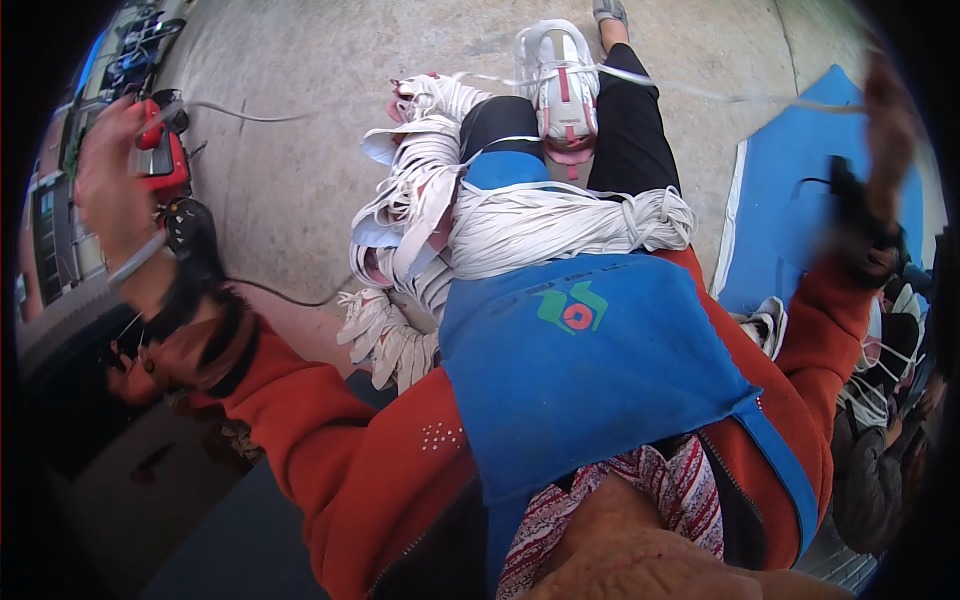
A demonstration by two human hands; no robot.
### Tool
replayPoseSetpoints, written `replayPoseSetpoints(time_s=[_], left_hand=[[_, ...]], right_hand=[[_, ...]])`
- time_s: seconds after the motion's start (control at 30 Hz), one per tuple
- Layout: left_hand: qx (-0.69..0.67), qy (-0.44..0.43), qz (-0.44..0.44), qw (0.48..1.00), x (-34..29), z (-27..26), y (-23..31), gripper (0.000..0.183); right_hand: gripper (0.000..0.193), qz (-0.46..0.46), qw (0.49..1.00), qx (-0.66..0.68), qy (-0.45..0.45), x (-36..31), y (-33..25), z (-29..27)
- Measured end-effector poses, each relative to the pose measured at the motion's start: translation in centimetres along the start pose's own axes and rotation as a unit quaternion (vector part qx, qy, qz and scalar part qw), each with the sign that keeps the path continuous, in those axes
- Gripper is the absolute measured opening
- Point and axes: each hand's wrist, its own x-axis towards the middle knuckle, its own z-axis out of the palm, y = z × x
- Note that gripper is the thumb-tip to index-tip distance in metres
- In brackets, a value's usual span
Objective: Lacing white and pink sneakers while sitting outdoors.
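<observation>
A white shoe upper with pink trim [566, 85] lies between my knees, toe end away from me. A white shoelace [700, 92] runs out from it to both sides, stretched toward my raised hands. Far out on the left, my left hand [112, 165] is blurred, its fingers closed at the lace's end. My right hand [890, 130], smeared by motion, is lifted at the far right where the other end runs in. Across my lap, on the blue apron [600, 370], rests a thick bundle of white laces [560, 225].
Stacked white shoe uppers [415, 210] lean along my left leg. A blue mat [800, 190] covers the floor at the right. A red machine [165, 165] stands at the left, with a dark cable [290, 298] on the floor. Another person [880, 470] sits low at the right among laced pieces.
</observation>
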Motion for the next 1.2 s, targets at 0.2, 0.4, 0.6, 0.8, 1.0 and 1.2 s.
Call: replayPoseSetpoints(time_s=[0.2, 0.4, 0.6, 0.8, 1.0, 1.2], left_hand=[[-0.160, -0.240, -0.253, 0.923, -4.7, 26.0, 1.8, 0.021], [-0.058, -0.259, -0.154, 0.952, -8.6, 37.9, -1.1, 0.022], [0.009, -0.294, -0.073, 0.953, -10.0, 39.3, -0.6, 0.024], [0.061, -0.274, 0.021, 0.960, -10.6, 38.9, -0.3, 0.017], [0.076, -0.256, 0.052, 0.962, -11.1, 39.6, -0.8, 0.012], [0.080, -0.253, 0.065, 0.962, -10.8, 39.5, -1.2, 0.011]], right_hand=[[0.017, 0.090, 0.963, 0.059, -0.246, -8.2, -4.2, 19.5], [0.019, 0.187, 0.935, -0.021, -0.302, -9.1, -3.0, 24.1], [0.015, 0.050, 0.902, -0.040, -0.427, -8.8, -1.7, 23.3], [0.020, 0.041, 0.890, -0.135, -0.434, -8.2, -3.1, 20.9], [0.026, -0.066, 0.929, -0.143, -0.336, -10.6, -4.1, 24.9], [0.013, -0.024, 0.924, -0.109, -0.366, -10.4, -2.9, 24.9]])
